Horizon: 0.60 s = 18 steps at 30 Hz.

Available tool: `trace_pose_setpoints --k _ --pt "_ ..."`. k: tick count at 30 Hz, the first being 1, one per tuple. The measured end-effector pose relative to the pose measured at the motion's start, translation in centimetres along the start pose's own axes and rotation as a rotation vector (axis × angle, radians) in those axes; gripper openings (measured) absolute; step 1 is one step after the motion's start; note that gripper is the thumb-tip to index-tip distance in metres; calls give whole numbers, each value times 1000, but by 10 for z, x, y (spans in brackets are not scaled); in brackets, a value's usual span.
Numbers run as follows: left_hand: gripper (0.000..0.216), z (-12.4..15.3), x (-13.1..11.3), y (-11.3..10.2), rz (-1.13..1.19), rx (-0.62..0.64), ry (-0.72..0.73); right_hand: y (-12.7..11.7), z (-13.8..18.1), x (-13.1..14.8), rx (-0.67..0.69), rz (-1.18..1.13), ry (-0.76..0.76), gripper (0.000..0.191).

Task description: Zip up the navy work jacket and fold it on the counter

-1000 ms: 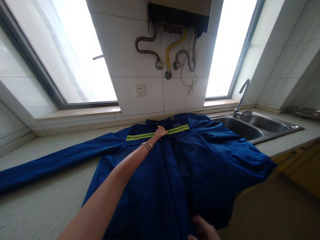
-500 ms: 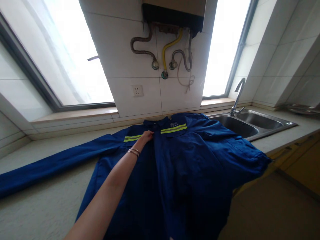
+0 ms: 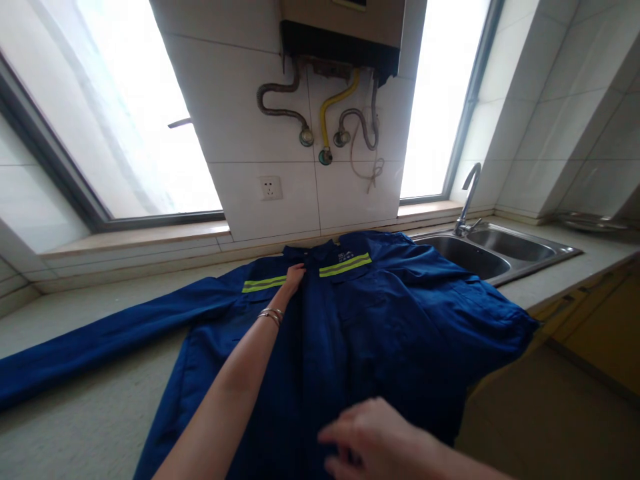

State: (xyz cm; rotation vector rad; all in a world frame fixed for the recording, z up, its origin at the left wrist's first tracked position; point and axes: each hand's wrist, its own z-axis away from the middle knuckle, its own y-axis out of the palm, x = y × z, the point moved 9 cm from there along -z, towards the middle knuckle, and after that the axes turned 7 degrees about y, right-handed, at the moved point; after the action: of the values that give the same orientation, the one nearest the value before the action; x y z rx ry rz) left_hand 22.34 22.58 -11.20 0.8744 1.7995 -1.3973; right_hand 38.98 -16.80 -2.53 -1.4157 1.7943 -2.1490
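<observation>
A dark blue work jacket point(image 3: 400, 313) with yellow-green reflective strips lies spread front side up on the counter. Its left-hand sleeve stretches out along the worktop, and the other side droops over the front edge. My left hand point(image 3: 296, 275), with bangles at the wrist, pinches the front placket just below the collar point(image 3: 311, 253). Low in the picture, my right hand point(image 3: 373, 433) hovers over the lower front of the jacket. It is smeared by motion, with a finger pointing left and the others curled; I cannot make out anything in it.
Behind the counter point(image 3: 100, 400) stands a tiled wall with a socket point(image 3: 271, 187) and a water heater point(image 3: 343, 40) with hoses. A double sink point(image 3: 510, 267) with a tap point(image 3: 467, 200) lies to the right. Yellow cabinets point(image 3: 590, 320) run below the counter's edge.
My right hand has come in from the bottom edge over the jacket's lower front. My left hand keeps its pinch near the collar. The view has shifted slightly.
</observation>
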Motion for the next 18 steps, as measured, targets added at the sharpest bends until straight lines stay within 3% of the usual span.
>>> trace_pose_setpoints --k 5,8,11,14,18 --pt "37 14 -15 6 -24 50 167 -93 -152 -61 -283 -9 -78 44" --pt "38 19 -22 10 -51 82 225 -122 -236 -110 -402 120 -9 54" --pt "30 22 -26 12 -67 90 254 -111 -292 -161 -260 298 87 55" --pt "20 22 -24 10 -67 69 244 -89 -313 -201 -139 339 116 47" --pt "43 16 -6 -14 -77 -97 111 -80 -315 -229 -225 292 140 37"
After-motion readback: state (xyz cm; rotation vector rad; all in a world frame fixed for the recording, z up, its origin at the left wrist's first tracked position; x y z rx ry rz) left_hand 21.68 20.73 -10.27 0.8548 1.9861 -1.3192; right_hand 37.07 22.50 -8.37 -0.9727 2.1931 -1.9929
